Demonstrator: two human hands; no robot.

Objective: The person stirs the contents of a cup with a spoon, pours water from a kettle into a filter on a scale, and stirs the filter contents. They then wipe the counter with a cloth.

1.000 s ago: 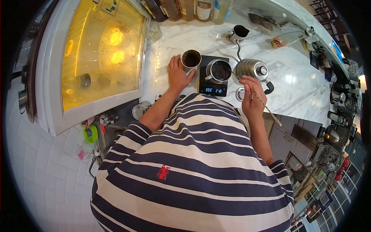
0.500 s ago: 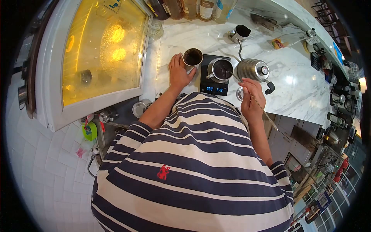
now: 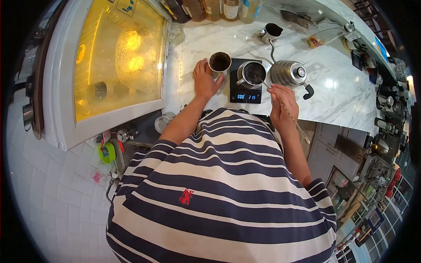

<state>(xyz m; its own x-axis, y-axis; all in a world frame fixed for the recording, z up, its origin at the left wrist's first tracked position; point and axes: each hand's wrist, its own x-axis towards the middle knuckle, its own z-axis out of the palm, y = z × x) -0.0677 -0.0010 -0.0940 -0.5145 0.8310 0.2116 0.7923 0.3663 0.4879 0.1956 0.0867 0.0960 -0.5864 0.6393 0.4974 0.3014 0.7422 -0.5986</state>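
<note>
My left hand [image 3: 206,82] curves round the near left side of a paper cup [image 3: 219,70], with dark residue showing inside. My right hand [image 3: 284,106] pinches a long bar spoon [image 3: 294,119] with a twisted shaft. The spoon's far end reaches into a metal dripper [image 3: 240,82] with a handle, filled with dark, wet-looking coffee grounds [image 3: 253,72]. Under the dripper is a black digital scale [image 3: 236,97] with lit blue digits. What the dripper rests on is mostly hidden. A steel gooseneck kettle [image 3: 287,73] stands just right of the dripper.
A small metal pitcher [image 3: 265,33] stands behind the kettle. Several bottles [image 3: 213,9] line the back, beside a glass jar [image 3: 175,33]. A yellow-lit glass-door cabinet [image 3: 118,61] flanks the marble counter [image 3: 337,101] on the left. A lying bottle [image 3: 322,39] is at the back right.
The view has shifted slightly. My right hand has moved a little up with the bar spoon, whose tip stays in the dripper. My left hand remains at the paper cup.
</note>
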